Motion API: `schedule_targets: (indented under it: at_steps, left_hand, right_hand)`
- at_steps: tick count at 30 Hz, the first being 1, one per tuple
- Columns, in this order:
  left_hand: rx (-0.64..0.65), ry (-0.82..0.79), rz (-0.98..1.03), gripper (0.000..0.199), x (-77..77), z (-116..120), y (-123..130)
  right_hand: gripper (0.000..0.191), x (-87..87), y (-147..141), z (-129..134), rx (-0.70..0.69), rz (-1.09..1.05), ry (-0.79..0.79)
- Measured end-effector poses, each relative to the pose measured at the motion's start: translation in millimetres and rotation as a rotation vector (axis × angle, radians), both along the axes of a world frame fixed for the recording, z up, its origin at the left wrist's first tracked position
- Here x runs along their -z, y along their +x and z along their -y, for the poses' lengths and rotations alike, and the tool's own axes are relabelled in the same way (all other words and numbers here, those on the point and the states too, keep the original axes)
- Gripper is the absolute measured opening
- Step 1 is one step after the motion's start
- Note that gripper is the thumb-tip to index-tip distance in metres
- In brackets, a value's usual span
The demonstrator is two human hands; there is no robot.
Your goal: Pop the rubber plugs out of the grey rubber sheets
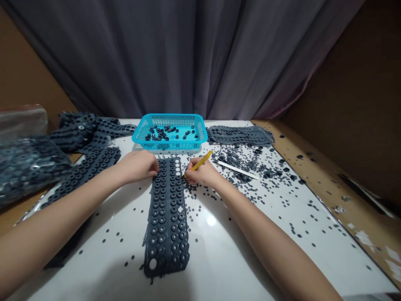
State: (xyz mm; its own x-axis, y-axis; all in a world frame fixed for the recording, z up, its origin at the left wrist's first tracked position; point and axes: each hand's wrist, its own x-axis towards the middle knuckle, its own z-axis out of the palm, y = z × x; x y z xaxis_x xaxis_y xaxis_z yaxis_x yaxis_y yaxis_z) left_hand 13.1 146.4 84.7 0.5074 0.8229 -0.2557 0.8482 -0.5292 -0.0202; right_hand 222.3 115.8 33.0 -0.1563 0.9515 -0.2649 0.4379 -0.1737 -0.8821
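Observation:
A long black rubber sheet with rows of ring-shaped parts lies lengthwise before me on the white table. Several round holes show along its far right edge, and one large hole is at its near left corner. My left hand is closed, its curled fingers gripping the sheet's far left edge. In my right hand is a yellow pen-like tool, held like a pencil. Its lower tip is at the sheet's right edge, just below the row of holes; the fingers partly hide it.
A blue basket holding several black rings stands behind the sheet. More moulded sheets lie at left beside a filled plastic bag. On the right are another sheet stack, a white stick and scattered black discs.

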Motion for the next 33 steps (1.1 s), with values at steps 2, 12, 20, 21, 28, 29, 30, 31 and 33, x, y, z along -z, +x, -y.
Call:
schedule_targets:
  at_steps: [2, 12, 20, 21, 28, 29, 30, 31, 33]
  left_hand:
    - [0.093, 0.006, 0.119, 0.020, 3.2, 3, 9]
    - [0.381, 0.083, 0.196, 0.015, 36.0, 2, 42]
    - [0.451, 0.289, 0.015, 0.011, 45.9, 18, 46]
    - [0.456, 0.333, 0.015, 0.012, 49.9, 21, 45]
    - [0.440, 0.484, 0.118, 0.016, 70.5, 26, 32]
    - [0.422, 0.466, 0.143, 0.017, 71.3, 25, 30]
    - [0.401, 0.439, 0.171, 0.018, 71.5, 25, 29]
    - [0.380, 0.406, 0.202, 0.019, 71.4, 24, 28]
    - [0.335, 0.339, 0.270, 0.021, 71.0, 24, 25]
  right_hand:
    - [0.023, -0.3, 0, 0, 0.000, 0.001, -0.002]
    - [0.024, 1.2, -2, 2, 0.001, 0.019, 0.039]
    - [0.021, 2.6, 0, 1, 0.018, 0.017, 0.023]
    - [0.021, 3.1, 0, 1, 0.014, 0.022, 0.032]
    - [0.020, 2.7, 1, 1, 0.003, 0.091, 0.077]
    - [0.020, 2.4, 1, 1, 0.002, 0.090, 0.075]
    - [0.020, 2.2, 1, 1, 0.001, 0.090, 0.069]
    - [0.019, 2.1, 1, 2, 0.000, 0.090, 0.063]
    - [0.019, 1.9, 1, 2, 0.001, 0.095, 0.054]
